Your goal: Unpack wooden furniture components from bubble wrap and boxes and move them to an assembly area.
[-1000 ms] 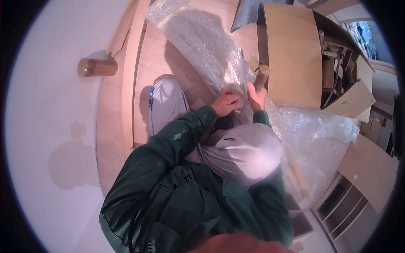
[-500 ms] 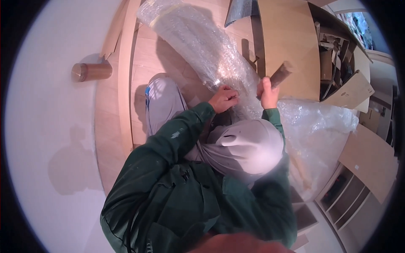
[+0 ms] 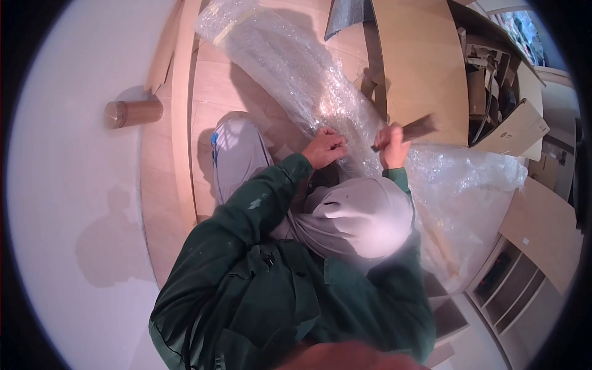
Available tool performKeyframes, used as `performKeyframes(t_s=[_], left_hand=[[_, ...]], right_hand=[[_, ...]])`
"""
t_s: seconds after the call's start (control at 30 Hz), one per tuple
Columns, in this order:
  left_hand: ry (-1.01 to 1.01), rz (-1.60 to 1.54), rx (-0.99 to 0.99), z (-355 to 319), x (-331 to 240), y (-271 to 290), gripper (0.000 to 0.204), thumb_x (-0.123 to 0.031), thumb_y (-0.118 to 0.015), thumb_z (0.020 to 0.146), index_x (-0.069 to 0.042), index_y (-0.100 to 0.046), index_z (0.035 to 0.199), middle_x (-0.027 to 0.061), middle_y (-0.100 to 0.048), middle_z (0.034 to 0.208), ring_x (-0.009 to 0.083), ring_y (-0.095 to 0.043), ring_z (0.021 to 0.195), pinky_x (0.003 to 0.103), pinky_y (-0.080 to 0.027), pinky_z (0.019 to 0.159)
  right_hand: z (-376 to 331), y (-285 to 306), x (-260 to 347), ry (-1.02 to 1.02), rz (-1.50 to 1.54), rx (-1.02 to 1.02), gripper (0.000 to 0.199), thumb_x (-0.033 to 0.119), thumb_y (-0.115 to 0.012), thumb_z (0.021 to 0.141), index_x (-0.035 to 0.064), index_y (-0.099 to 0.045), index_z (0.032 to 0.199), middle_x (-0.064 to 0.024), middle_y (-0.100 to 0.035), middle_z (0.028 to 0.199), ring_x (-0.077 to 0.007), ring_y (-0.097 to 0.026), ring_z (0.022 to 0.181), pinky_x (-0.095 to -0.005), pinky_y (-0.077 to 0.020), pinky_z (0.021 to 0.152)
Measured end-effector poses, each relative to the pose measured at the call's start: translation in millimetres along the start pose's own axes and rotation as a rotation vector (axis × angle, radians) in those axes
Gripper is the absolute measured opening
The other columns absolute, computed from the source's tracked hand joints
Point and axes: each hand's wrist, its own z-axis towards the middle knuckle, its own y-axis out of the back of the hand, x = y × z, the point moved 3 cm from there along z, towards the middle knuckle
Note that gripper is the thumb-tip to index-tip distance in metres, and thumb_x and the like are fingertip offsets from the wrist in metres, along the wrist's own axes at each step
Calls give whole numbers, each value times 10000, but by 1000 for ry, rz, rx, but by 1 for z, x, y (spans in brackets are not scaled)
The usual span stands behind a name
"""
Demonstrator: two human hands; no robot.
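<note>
The long bundle in bubble wrap (image 3: 296, 80) lies on the wooden floor (image 3: 216, 86), its long axis running from the upper left down toward the person's knees, where the loose wrap spreads out to the right. The left hand (image 3: 325, 148) presses on the wrap at its near end, fingers curled, pinching the plastic. The right hand (image 3: 391, 145), just beside it to the right, is closed round a small brownish tool (image 3: 419, 128) that points away from the bundle. A cardboard tube (image 3: 132, 113) lies well apart at left.
</note>
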Motion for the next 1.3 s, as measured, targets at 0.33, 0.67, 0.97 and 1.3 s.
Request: performKeyframes(t_s=[0.33, 0.67, 0.97, 1.3], left_hand=[[144, -43, 77, -7, 2, 0, 135, -233, -629, 834, -112, -594, 788, -2, -563, 798, 181, -484, 947, 343, -303, 979], [98, -86, -5, 2, -1, 4, 124, -225, -647, 792, -127, -580, 757, -6, -555, 747, 203, -479, 935, 356, -311, 964], [132, 100, 72, 10, -19, 4, 182, -250, -627, 826, -81, -610, 889, 53, -589, 868, 243, -494, 956, 400, -367, 946], [-79, 830, -200, 52, -110, 10, 517, -301, -662, 816, -2, -543, 1221, 175, -603, 1086, 340, -578, 1053, 416, -431, 928]], right_hand=[[-27, 60, -2, -68, -399, -135, 378, 346, -566, 947, 100, -435, 692, 14, -392, 528, -102, -364, 432, -283, -262, 401], [7, 16, -38, -88, -434, -66, 260, 238, -689, 870, 49, -557, 749, -9, -547, 649, -93, -484, 519, -265, -399, 480], [-19, 21, 57, 188, 39, -166, 424, 351, -544, 972, 95, -398, 668, -7, -377, 565, -113, -355, 485, -288, -310, 464], [-105, 128, 52, -114, -884, -555, 333, 293, -776, 829, -21, -665, 835, -27, -632, 713, -73, -500, 675, -256, -439, 630]])
